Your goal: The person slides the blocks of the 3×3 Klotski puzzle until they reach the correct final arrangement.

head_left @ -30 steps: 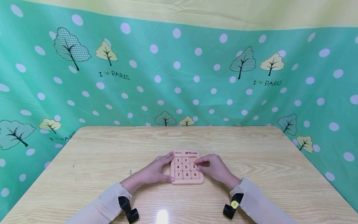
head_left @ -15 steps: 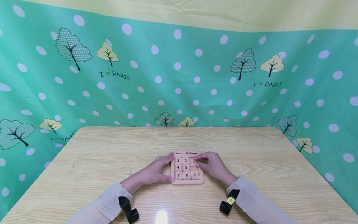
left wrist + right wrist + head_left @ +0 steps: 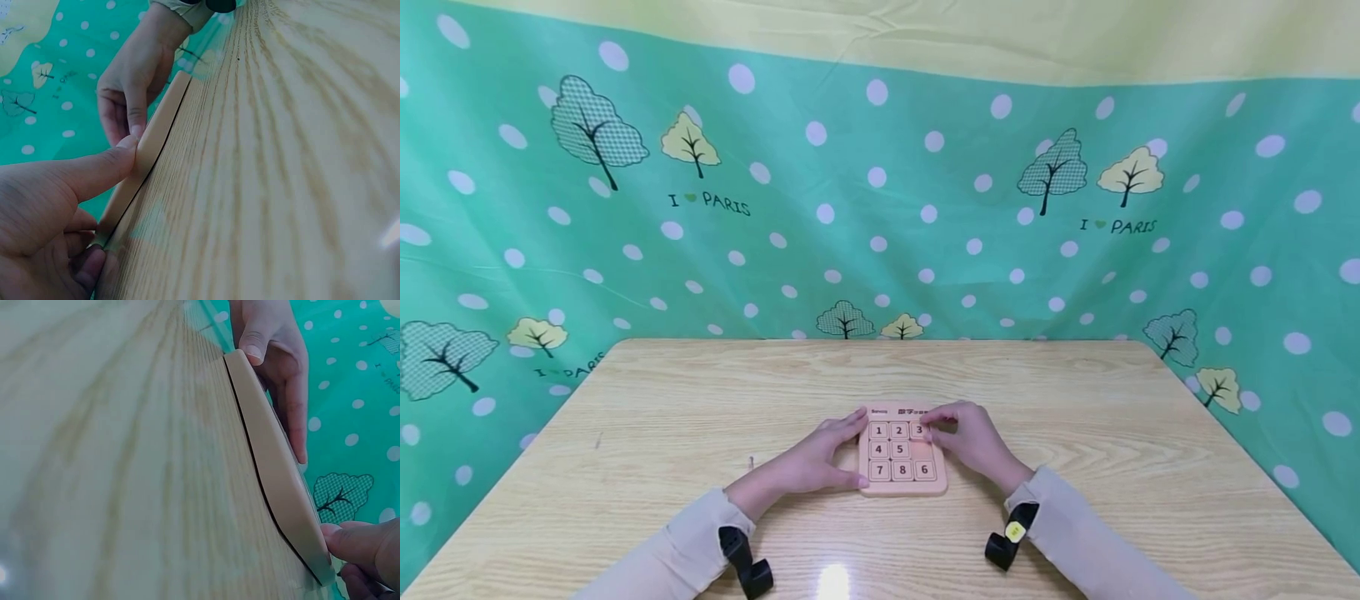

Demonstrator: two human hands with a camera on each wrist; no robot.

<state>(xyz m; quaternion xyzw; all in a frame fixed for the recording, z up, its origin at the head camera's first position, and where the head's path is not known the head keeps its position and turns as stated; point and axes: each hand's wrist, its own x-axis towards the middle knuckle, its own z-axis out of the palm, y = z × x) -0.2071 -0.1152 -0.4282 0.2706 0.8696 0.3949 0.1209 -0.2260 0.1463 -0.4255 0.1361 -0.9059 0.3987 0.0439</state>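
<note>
A pink number slide puzzle (image 3: 901,490) lies flat on the table, its tiles numbered 1 to 8. My left hand (image 3: 812,458) grips its left side, thumb by the near corner and fingers by the far one. At the top right of the grid, my right hand (image 3: 976,442) pinches the 3 tile (image 3: 917,430) between thumb and index finger. Directly below that tile, above the 6 tile (image 3: 924,470), is a vacant slot. Both wrist views show the puzzle's side edge (image 3: 155,131) low against the wood; the numbered face is hidden there.
The light wooden table (image 3: 700,383) spreads out around the puzzle. Behind and beside it hangs a green polka-dot curtain (image 3: 880,208) with printed trees. Each wrist wears a black camera mount (image 3: 745,562).
My right hand has slid the 3 tile away from me, from the middle row into the top right slot. The middle right slot has become vacant. My left hand stays put.
</note>
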